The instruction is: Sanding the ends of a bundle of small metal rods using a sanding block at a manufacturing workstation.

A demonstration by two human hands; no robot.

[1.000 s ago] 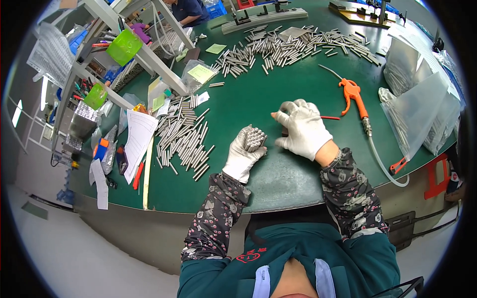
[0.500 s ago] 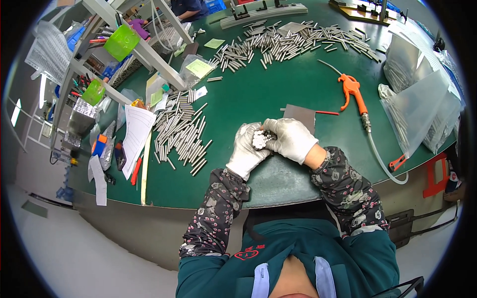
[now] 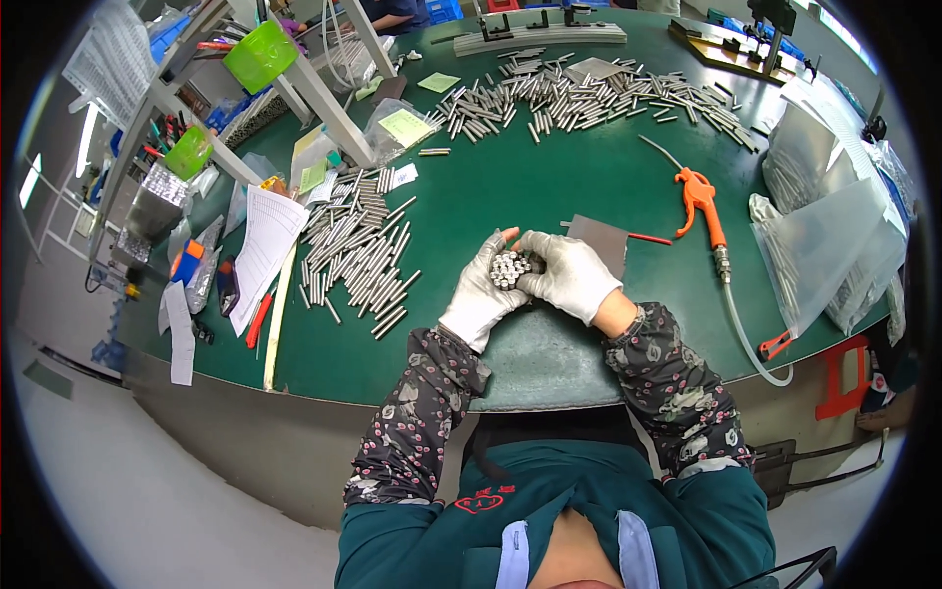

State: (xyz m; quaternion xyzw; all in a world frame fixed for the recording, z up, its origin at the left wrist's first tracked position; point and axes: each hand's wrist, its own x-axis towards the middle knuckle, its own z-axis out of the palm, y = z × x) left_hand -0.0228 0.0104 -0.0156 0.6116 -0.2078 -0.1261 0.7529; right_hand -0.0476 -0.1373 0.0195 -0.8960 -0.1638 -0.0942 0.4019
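At the near side of the green table (image 3: 471,191), the gloved left hand (image 3: 481,302) wraps a bundle of metal rods (image 3: 508,270) from its left and near sides. The gloved right hand (image 3: 574,278) closes in from the right, its fingers against the bundle, so both hands grasp it together. The rods lie side by side, their round ends facing up toward the head camera; the bundle's long axis runs roughly along the line of sight, its exact tilt unclear. Whether its lower end touches the table cannot be told.

A second ago the right hand was apart from the bundle, over the spot where a dark sheet (image 3: 602,240) now lies uncovered. Half a second ago the rod ends glared white; now they look greyer and more distinct.

Just beyond the hands, a thin red stick (image 3: 650,239) extends right from the sheet, toward an orange air gun (image 3: 698,191). Loose rods (image 3: 368,260) lie to the left. Farther off, a wide heap of rods (image 3: 589,98) spreads out, with a metal rail (image 3: 540,37) behind it.
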